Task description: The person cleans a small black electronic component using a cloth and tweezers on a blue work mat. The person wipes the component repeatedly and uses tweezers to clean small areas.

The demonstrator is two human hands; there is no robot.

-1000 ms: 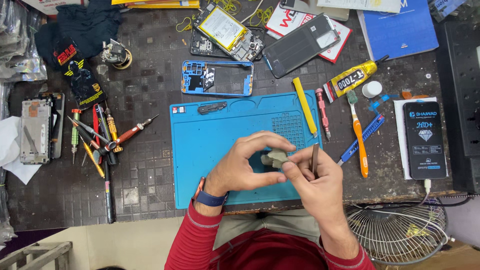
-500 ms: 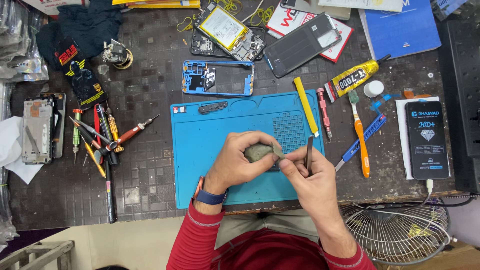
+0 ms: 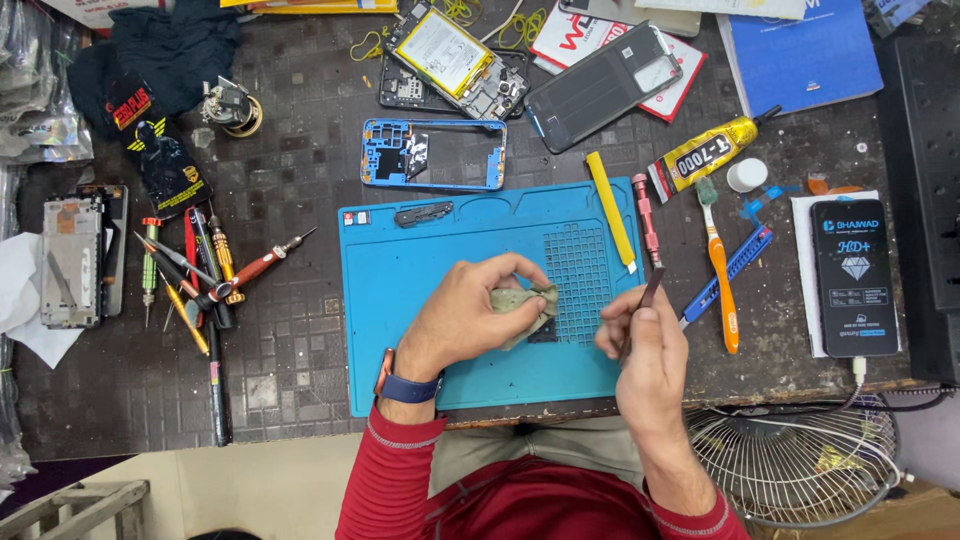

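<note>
A dark worktable (image 3: 300,330) with a small square-tiled texture carries everything. At its middle lies a flat blue rubbery repair mat (image 3: 410,300) with moulded trays along its far edge and a grid of tiny square cells to the right; one tray holds a small dark metal part (image 3: 422,213).

Over the mat's near half, the left hand (image 3: 465,318) is clenched around a crumpled greenish-grey cloth (image 3: 522,302), pinching it between thumb and fingers just above the mat; what the cloth may wrap is hidden. Just right of the mat's near corner, the right hand (image 3: 640,345) grasps a thin dark blade-like tool (image 3: 648,296), its tip pointing away from the person, apart from the cloth.

Beyond the mat's far edge sits a blue plastic phone frame (image 3: 385,155), hollow at its middle. Further off lies an opened phone body with a yellow battery (image 3: 440,50), beside a dark glass phone panel (image 3: 600,85).

Right of the mat are a yellow plastic pry bar (image 3: 608,210), a red metal screwdriver (image 3: 646,225), an orange toothbrush (image 3: 722,270) and a yellow glue tube (image 3: 705,155). Left of the mat, a loose cluster of screwdrivers (image 3: 205,270) overlaps, hard to separate.

A wire fan guard (image 3: 800,465) is cut off at the near right.
</note>
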